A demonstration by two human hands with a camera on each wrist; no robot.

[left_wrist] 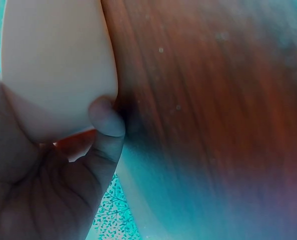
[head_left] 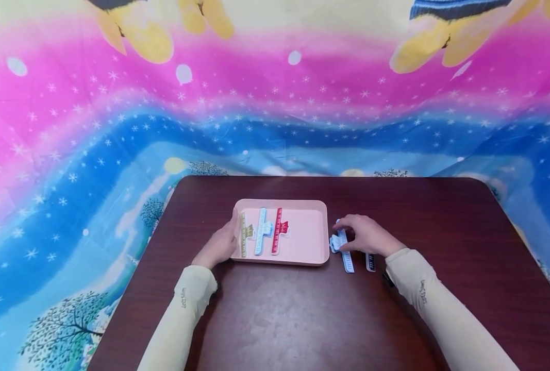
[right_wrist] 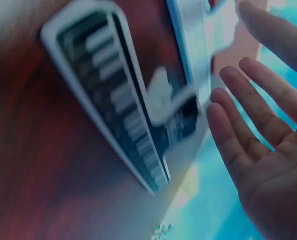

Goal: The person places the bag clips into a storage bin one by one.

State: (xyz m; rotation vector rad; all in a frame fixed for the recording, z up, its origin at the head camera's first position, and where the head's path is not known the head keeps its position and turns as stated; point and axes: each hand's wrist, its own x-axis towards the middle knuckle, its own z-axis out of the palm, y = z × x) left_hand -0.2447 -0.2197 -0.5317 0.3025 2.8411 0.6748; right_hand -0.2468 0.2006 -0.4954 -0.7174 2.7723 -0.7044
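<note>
Left hand point(head_left: 216, 245) gripped a pink rectangular plastic tray point(head_left: 304, 237) along its left edge, seemingly for steadiness; right hand point(head_left: 369, 234) widely straddled a long light-blue clip point(head_left: 347, 262).

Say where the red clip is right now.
In the head view, the red clip lies inside the tray, just right of the blue clip there.
</note>
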